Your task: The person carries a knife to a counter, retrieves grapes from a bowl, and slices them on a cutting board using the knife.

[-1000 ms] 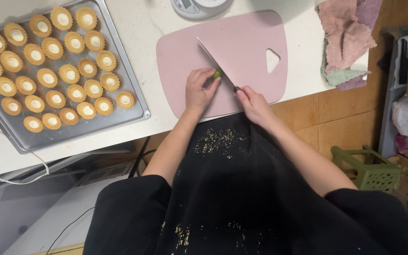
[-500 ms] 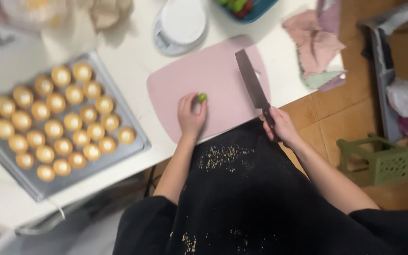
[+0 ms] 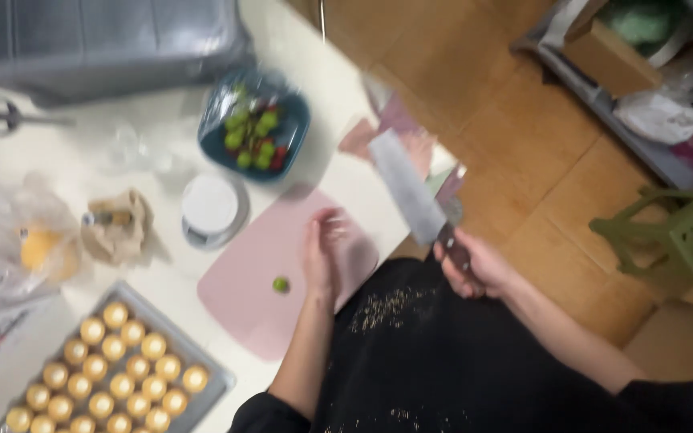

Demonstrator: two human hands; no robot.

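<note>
1. Left hand (image 3: 320, 255): held flat over the pink cutting board (image 3: 258, 301), fingers apart and spread, gripping nothing; blurred.
2. Right hand (image 3: 468, 265): off the desk's near edge, above the dark apron (image 3: 443, 353); fingers clamped on the handle of a knife (image 3: 412, 192), whose broad blade points up and away, raised clear of the board.
3. Green grape piece (image 3: 281, 284): small, round, lying alone on the board, just beside the left hand, not touched by it.
4. Cutting board: pale pink, rounded corners, set slantwise on the white desk (image 3: 162, 281), one corner near the desk's front edge. Most of its surface is bare.
5. Blue bowl (image 3: 255, 128): beyond the board, holding green and red fruit.
6. White round scale (image 3: 212, 207): between bowl and board, just beside the board's far corner.
7. Baking tray (image 3: 210, 385): grey metal, lower left, filled with rows of small golden tart shells (image 3: 122, 361); its corner lies near the board.
8. Packages: a clear plastic bag (image 3: 18, 240) with something yellow inside at the left edge; a crumpled brown paper piece (image 3: 118, 224) beside it.
9. Pink cloth (image 3: 399, 132): at the desk's right edge, behind the blade.
10. Wooden floor (image 3: 523, 120): open to the right; a green stool (image 3: 675, 232) stands there, shelving (image 3: 643, 64) beyond.
</note>
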